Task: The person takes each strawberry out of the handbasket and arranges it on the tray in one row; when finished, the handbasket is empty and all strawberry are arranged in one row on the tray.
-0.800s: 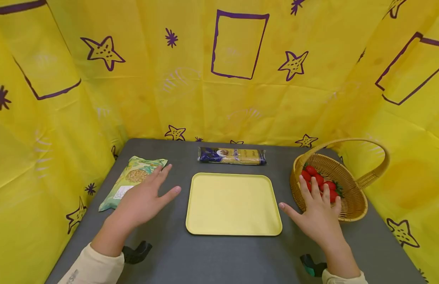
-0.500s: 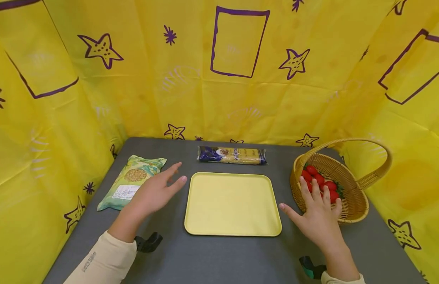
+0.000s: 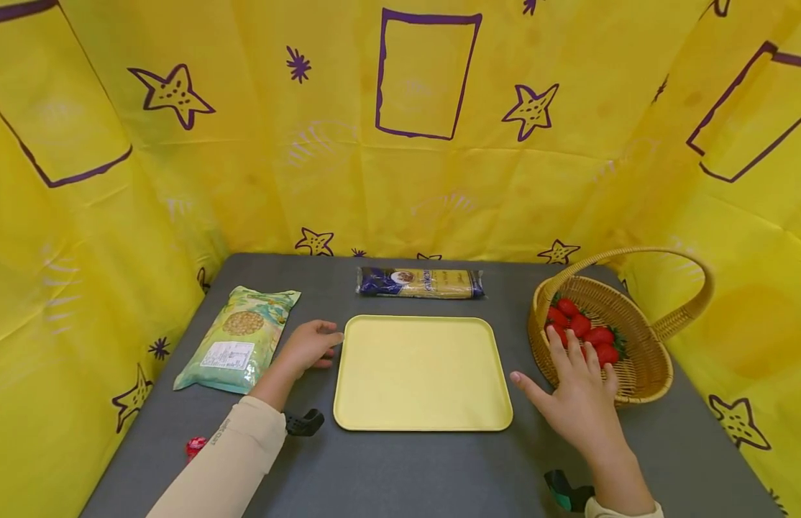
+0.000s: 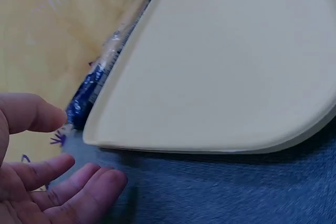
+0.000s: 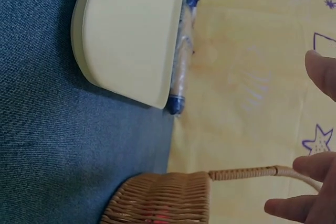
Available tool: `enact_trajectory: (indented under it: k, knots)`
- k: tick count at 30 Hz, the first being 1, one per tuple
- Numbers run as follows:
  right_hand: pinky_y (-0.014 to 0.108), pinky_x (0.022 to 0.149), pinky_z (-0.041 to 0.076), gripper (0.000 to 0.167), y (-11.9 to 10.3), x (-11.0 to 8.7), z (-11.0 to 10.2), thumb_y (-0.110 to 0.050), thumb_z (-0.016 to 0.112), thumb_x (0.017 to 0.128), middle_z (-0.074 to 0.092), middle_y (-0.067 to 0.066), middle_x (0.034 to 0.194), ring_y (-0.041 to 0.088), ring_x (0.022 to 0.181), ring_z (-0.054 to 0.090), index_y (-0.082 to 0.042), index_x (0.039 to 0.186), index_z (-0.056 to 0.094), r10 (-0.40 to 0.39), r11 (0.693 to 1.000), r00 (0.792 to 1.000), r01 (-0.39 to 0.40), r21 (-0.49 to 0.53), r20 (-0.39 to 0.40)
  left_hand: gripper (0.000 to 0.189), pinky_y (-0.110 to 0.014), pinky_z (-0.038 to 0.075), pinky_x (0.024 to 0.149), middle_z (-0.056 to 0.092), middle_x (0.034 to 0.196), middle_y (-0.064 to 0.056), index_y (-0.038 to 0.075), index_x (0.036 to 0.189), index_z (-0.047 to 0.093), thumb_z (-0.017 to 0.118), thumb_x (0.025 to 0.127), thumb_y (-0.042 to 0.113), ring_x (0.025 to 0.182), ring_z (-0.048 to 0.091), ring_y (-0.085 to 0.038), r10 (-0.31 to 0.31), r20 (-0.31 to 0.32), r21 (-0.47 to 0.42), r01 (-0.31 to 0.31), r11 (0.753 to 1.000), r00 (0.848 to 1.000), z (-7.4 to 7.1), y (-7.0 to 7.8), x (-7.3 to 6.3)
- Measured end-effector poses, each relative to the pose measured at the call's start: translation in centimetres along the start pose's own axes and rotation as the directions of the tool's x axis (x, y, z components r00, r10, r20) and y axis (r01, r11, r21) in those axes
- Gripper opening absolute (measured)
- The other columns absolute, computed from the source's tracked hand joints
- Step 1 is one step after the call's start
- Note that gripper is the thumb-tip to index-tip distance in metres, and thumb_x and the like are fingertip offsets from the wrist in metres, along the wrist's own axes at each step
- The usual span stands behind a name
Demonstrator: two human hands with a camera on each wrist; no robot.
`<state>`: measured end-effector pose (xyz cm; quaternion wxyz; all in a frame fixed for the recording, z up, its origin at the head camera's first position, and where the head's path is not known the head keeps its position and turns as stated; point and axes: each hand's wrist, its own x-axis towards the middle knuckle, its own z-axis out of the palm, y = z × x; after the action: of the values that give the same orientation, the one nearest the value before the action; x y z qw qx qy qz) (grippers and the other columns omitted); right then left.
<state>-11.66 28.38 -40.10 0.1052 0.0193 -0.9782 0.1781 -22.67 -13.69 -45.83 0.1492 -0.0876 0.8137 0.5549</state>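
Note:
A pale yellow tray (image 3: 423,374) lies flat in the middle of the grey table. At its left side is my left hand (image 3: 308,345), thumb right by the rim in the head view. In the left wrist view this hand's thumb and fingers (image 4: 107,187) stand apart with nothing between them, close to the tray's corner. My right hand (image 3: 582,406) is spread, holding nothing, and overlaps the near left side of a wicker basket (image 3: 653,367) in the head view. Red strawberries (image 3: 578,326) with green leaves lie inside the basket, partly hidden behind the fingers.
A green-yellow packaged bag (image 3: 235,338) lies left of my left hand. Behind the tray is a long blue-and-yellow pasta packet (image 3: 420,283). A small red wrapped thing (image 3: 195,446) shows beside my left sleeve. Yellow patterned cloth (image 3: 426,194) surrounds the table's back and sides.
My left hand has moved right and down from over the bag to the tray's left edge. The red wrapped thing has come into view. My right hand stays almost in place.

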Motion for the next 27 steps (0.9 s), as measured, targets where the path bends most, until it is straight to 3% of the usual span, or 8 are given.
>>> enact_trajectory:
  k: [5,10,16,27]
  knots:
    - [0.077,0.101,-0.002,0.098,0.1,0.0,0.2,-0.066,0.06,0.085,0.022,0.028,0.155,0.057,0.135,0.018,-0.014,0.158,0.02,-0.007,1.0,1.0,0.007,0.002,-0.016,0.048,-0.038,0.06,0.066,0.061,0.111,-0.022,-0.005,0.134,0.052,0.066,0.092,0.014,0.085,0.065,-0.027,-0.037,0.016,-0.067,0.038,0.997,0.999,0.8,-1.1,0.7]
    - [0.078,0.101,0.001,0.097,0.2,0.0,0.3,-0.065,0.061,0.085,0.025,0.028,0.154,0.056,0.133,0.022,-0.012,0.157,0.023,-0.01,1.0,1.0,0.01,0.008,-0.016,0.048,-0.038,0.06,0.063,0.065,0.105,-0.019,-0.003,0.132,0.055,0.069,0.088,0.01,0.08,0.067,-0.025,-0.025,0.017,-0.07,0.026,0.997,1.0,1.2,-1.3,0.8]
    - [0.078,0.099,0.005,0.095,0.2,-0.1,0.5,-0.064,0.061,0.086,0.027,0.029,0.152,0.057,0.13,0.026,-0.012,0.157,0.024,-0.003,1.0,1.0,0.003,0.016,0.005,0.046,-0.037,0.059,0.059,0.066,0.106,-0.018,-0.003,0.13,0.057,0.068,0.085,0.0,0.076,0.066,-0.022,-0.013,-0.024,-0.064,0.011,0.998,1.0,1.8,-1.8,1.1]
    - [0.078,0.099,0.004,0.095,0.9,-0.3,-0.3,-0.063,0.06,0.087,0.024,0.031,0.152,0.06,0.128,0.025,-0.01,0.157,0.022,0.04,0.999,0.997,-0.043,0.029,0.073,0.045,-0.034,0.059,0.057,0.064,0.101,-0.016,0.0,0.128,0.06,0.066,0.084,0.001,0.071,0.065,-0.019,0.018,-0.083,-0.057,-0.023,0.998,0.996,1.7,-2.3,1.2]
